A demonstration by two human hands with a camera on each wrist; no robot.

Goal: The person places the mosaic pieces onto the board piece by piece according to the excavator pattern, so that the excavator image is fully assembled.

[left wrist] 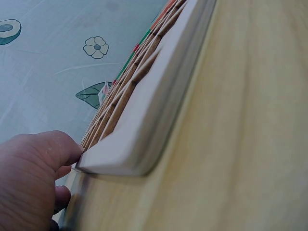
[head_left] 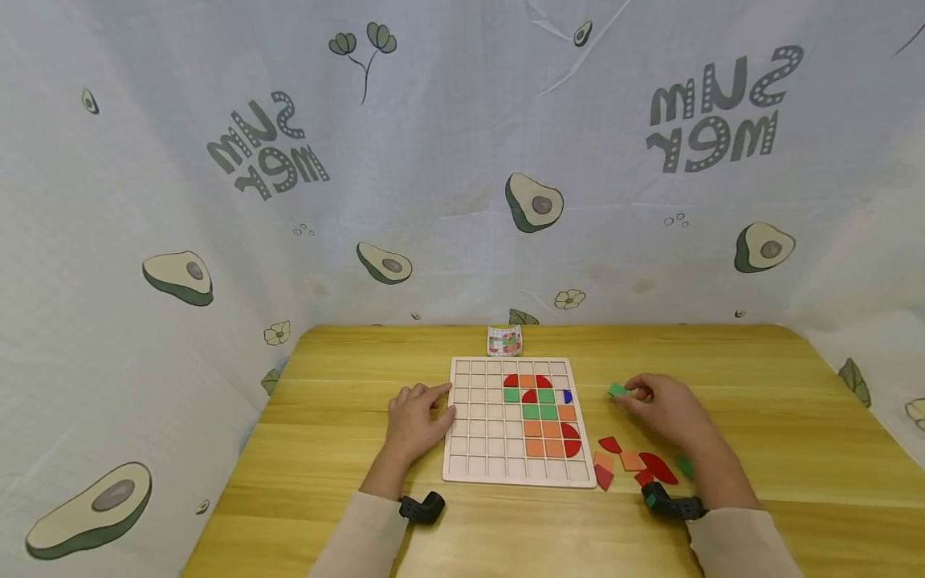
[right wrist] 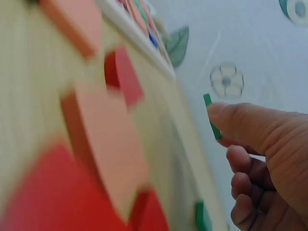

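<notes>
While the bare left hand (head_left: 417,419) rests at the left edge of the pale wooden grid board (head_left: 477,466), the bare right hand (head_left: 661,405) is to the board's right, over the yellow wood-grain surface (head_left: 340,385). Right fingers: thumb and forefinger nearly together, pinching a thin flat green tile (head_left: 617,390); other fingers curled. Tile sits at the fingertips, on their left side, apart from the board; its outline is partly covered. Left fingers: thumb and forefinger spread, tips at the board's left edge, grasping no loose piece; pressure cannot be told.

Pieces set in the board's right half: curved red pieces (head_left: 570,440), square orange tiles (head_left: 552,448), square green tiles (head_left: 549,413), one small curved blue piece (head_left: 567,396) near the right edge. Loose red and orange pieces (head_left: 632,461) lie right of the board's near corner, nearer than the pinched tile. Small printed white card (head_left: 504,343): just beyond the far edge.
</notes>
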